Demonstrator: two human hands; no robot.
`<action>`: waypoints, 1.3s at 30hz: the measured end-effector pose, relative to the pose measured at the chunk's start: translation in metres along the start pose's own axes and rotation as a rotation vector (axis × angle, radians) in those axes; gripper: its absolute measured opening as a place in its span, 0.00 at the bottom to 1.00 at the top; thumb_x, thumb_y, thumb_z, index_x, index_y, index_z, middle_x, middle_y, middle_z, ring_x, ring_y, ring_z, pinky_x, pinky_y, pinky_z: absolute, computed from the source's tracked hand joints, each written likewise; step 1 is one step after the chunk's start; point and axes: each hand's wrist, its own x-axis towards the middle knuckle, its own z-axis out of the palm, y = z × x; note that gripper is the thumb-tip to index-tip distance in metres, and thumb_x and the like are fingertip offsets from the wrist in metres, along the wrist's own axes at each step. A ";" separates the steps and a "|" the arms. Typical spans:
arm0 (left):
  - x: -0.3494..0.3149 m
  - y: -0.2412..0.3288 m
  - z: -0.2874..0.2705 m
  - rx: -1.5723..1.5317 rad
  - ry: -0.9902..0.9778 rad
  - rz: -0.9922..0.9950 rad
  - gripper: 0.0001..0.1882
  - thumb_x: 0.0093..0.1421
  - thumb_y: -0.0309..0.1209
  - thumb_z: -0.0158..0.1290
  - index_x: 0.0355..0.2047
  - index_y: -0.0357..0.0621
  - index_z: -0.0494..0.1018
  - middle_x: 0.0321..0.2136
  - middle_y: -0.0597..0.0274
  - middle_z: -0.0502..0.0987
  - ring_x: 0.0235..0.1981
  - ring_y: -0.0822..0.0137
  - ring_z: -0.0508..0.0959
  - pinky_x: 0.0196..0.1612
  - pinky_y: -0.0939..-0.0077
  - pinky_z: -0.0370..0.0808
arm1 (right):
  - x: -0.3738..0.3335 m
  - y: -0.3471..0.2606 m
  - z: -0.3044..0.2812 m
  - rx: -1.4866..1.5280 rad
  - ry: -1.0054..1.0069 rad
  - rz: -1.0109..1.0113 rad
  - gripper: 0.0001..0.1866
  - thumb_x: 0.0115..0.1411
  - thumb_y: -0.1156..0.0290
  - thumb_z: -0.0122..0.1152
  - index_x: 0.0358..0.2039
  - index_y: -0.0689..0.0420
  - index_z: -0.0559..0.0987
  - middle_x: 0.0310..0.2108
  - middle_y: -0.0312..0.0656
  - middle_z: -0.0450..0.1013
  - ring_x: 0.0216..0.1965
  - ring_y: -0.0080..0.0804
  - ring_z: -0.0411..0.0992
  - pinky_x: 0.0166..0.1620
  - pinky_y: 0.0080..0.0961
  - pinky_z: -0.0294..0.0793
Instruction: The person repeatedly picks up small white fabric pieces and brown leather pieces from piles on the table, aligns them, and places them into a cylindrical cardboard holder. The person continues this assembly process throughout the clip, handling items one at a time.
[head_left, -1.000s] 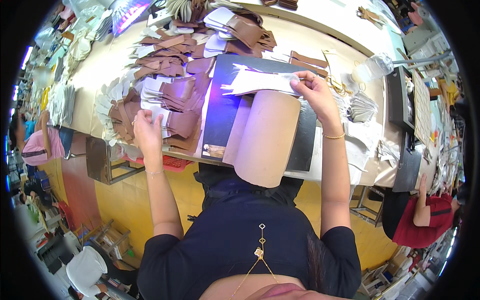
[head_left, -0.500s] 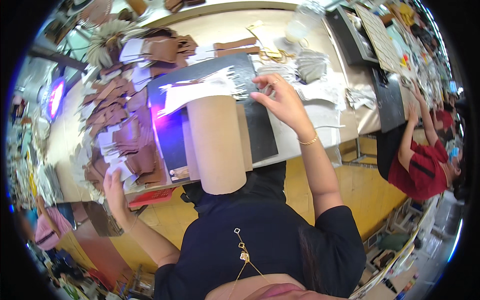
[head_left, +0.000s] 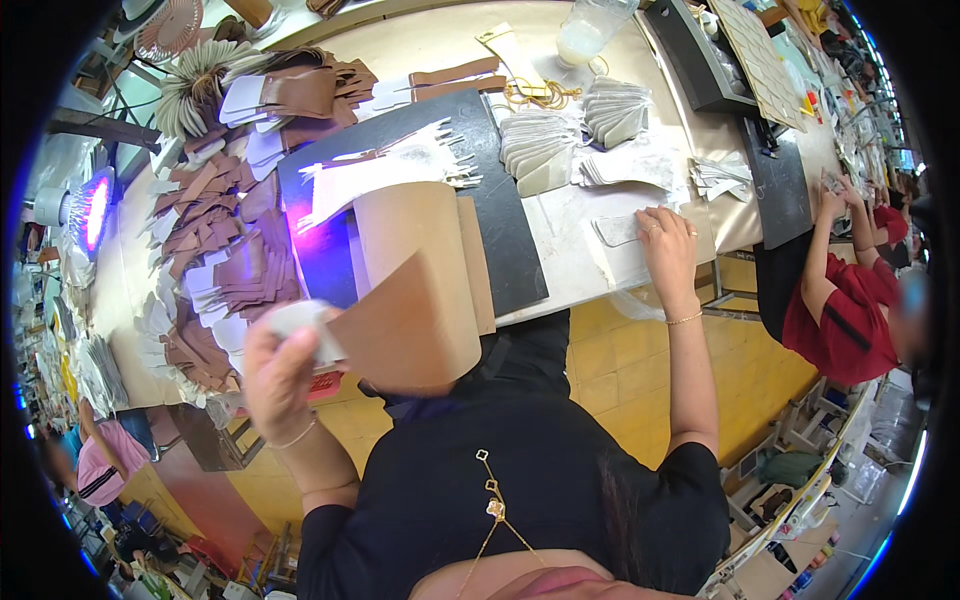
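One brown strip (head_left: 398, 318) with a white end is pinched by that end between the thumb and fingers of the left hand (head_left: 280, 365), near the left side, its brown part crossing in front of a tan roll (head_left: 412, 222). On the right, the right hand (head_left: 668, 255) has bent fingers touching a white piece (head_left: 616, 231) on the counter (head_left: 430, 45); whether they grip it, I cannot tell. The roll lies on a black board (head_left: 520, 265), white fringed strips (head_left: 385, 170) at its far end. Left of the board are heaped brown pieces (head_left: 262, 258).
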 end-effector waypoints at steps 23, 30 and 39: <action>0.021 -0.039 0.012 -0.052 -0.032 -0.311 0.13 0.63 0.30 0.52 0.41 0.31 0.73 0.26 0.55 0.79 0.21 0.72 0.77 0.25 0.80 0.75 | 0.062 0.021 -0.017 0.328 -0.493 -0.268 0.11 0.47 0.72 0.67 0.29 0.55 0.74 0.33 0.39 0.69 0.41 0.39 0.67 0.47 0.34 0.65; 0.019 -0.038 0.010 -0.053 -0.042 -0.326 0.14 0.63 0.32 0.53 0.41 0.31 0.72 0.27 0.55 0.79 0.22 0.71 0.78 0.27 0.80 0.77 | 0.058 0.012 -0.022 0.184 -0.494 -0.241 0.10 0.47 0.72 0.67 0.28 0.55 0.73 0.27 0.38 0.72 0.37 0.40 0.69 0.44 0.34 0.65; 0.019 -0.039 0.010 -0.062 -0.050 -0.321 0.14 0.63 0.32 0.53 0.42 0.32 0.72 0.27 0.56 0.78 0.22 0.71 0.78 0.27 0.80 0.77 | 0.050 0.013 -0.030 0.493 -0.638 -0.041 0.05 0.49 0.76 0.64 0.26 0.62 0.76 0.25 0.46 0.77 0.29 0.42 0.76 0.35 0.34 0.74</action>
